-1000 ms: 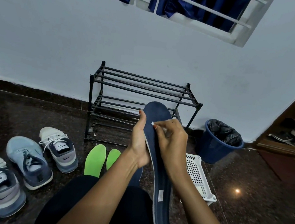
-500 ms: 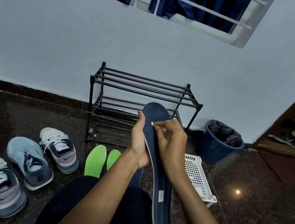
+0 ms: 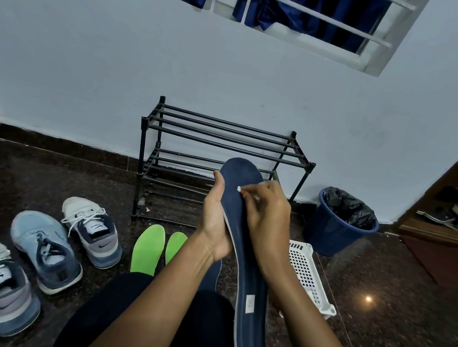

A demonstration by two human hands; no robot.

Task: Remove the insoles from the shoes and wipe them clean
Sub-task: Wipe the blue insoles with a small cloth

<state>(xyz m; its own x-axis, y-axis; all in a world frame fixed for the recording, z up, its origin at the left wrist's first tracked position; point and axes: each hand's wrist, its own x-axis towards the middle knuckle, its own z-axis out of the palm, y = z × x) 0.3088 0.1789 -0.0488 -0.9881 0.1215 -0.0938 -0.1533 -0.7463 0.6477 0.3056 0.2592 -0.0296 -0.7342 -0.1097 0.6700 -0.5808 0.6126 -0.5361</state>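
While my left grip [image 3: 215, 223] is curled round the side of the navy insole [image 3: 250, 275], holding it up with the toe end away from me, my right grip [image 3: 268, 229] pinches a tiny white wad [image 3: 239, 188] against its face near the toe. Two green insoles [image 3: 147, 249] lie on the floor just left of and below my left grip, three sneakers [image 3: 45, 249] further left, and a white basket [image 3: 307, 276] is off to the right of my right grip.

1. navy insole [image 3: 245, 246]: toe end up in your left hand [image 3: 214, 217].
2. white wipe [image 3: 239, 188]: your right hand [image 3: 268, 215] pinches it against that insole.
3. two green insoles [image 3: 148, 249]: flat on the floor [image 3: 375, 332], side by side.
4. three sneakers [image 3: 45, 249]: upright, left of you.
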